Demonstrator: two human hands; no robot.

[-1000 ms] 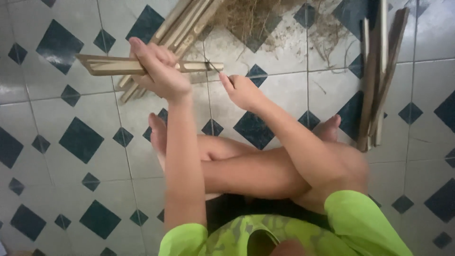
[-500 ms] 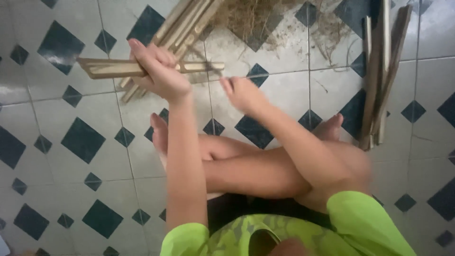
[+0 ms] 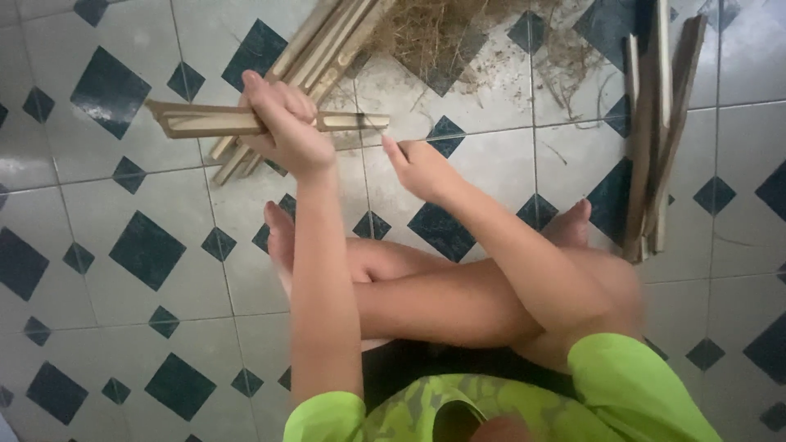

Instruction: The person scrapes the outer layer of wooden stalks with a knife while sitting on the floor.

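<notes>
— What colours do you see under you?

— I sit on a pale grey-white tiled floor (image 3: 98,213) patterned with dark teal-black diamonds, large ones and small ones alternating, crossed by thin grey grout lines.

— And what is in your grip?

— My left hand (image 3: 282,123) holds a pale tan split bamboo strip (image 3: 209,123), straw-yellow with a darker brown edge. The loose pile of flat bamboo slats (image 3: 319,53) behind it is the same tan. The standing bundle of bamboo slats (image 3: 655,139) to my right is darker, brown-grey.

— Anything else?

— A heap of dry fibre shavings (image 3: 434,33), dull straw-brown. My shirt sleeves (image 3: 622,376) are bright lime green, with a green camouflage pattern between them.
</notes>
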